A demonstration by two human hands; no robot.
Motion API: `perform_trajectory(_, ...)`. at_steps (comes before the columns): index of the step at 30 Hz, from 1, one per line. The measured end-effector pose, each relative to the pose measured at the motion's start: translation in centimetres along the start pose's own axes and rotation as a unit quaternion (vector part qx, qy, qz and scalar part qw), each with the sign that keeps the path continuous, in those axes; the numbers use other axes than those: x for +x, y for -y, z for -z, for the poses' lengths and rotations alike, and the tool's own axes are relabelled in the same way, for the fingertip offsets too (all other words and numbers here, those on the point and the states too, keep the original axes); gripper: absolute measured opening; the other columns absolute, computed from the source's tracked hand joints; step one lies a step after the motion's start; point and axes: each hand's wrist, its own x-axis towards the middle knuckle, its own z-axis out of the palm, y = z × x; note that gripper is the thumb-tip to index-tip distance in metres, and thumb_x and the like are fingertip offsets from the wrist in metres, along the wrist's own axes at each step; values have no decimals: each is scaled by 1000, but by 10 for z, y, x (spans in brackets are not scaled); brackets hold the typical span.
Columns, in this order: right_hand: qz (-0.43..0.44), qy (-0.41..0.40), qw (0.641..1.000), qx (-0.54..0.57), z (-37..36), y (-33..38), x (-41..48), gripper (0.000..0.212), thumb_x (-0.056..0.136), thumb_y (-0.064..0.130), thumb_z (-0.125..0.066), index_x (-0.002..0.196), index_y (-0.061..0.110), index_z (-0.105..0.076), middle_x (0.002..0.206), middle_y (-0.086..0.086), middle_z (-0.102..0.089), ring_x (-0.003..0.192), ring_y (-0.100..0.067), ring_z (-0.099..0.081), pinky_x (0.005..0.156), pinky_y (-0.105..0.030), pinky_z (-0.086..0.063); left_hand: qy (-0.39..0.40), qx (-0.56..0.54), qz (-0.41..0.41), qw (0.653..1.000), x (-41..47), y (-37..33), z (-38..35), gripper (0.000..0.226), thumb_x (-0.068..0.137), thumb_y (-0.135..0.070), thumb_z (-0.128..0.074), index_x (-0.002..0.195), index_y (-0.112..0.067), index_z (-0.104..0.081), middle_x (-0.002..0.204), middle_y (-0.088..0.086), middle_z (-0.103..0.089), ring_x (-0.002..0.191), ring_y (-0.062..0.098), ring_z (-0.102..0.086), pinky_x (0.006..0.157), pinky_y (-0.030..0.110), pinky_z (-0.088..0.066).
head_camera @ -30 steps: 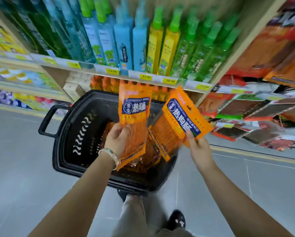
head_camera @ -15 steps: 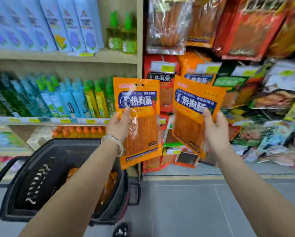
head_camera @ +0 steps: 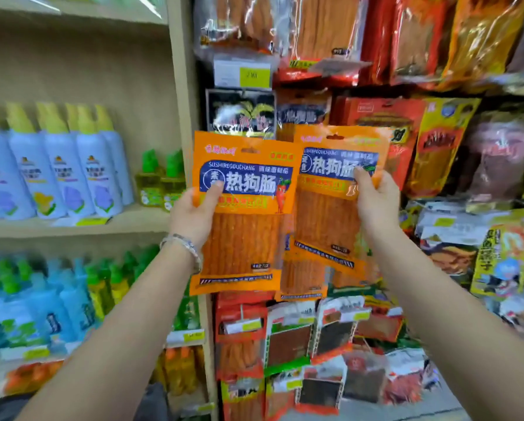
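While thumbs pinch each front, left hand (head_camera: 194, 215) grips left orange snack packet (head_camera: 242, 214) at frame centre; right hand (head_camera: 376, 205) grips right orange snack packet (head_camera: 330, 208), edges overlapping, before hanging snack rack (head_camera: 436, 147).

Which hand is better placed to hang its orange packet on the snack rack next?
Probably the right. The right hand holds the right packet just below the matching hanging packet, while the left hand holds the left packet further left, by the shelf post.
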Motion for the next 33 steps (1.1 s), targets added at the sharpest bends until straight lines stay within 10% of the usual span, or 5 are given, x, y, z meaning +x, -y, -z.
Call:
perform_trajectory(13,-98,30,985,141,-49,21,122,19,88,34,-59,96,17,-62,91,-1,-68,86,-21,-64,81,-37,-49,49,-51,-71,995,89,-25,-58,19,86,-47,-60,85,-29,-63,67,-27,-68,61,-7,-64,44,8,-44)
perform_trajectory(24,-118,71,984,112,-58,-3,162,16,85,30,-61,81,16,-53,84,-11,-54,76,-23,-53,68,-35,-40,57,-60,-50,995,109,-18,-92,22,84,-49,-61,89,-28,-63,77,-14,-73,70,6,-70,63,29,-52)
perform_trajectory(33,-2,57,998,19,-62,-19,177,18,90,31,-61,100,17,-55,102,-6,-62,94,-22,-59,91,-43,-49,12,-13,-80,997,99,-22,-112,14,91,-39,-54,84,-27,-56,47,-44,-48,47,-37,-32,46,-9,-28)
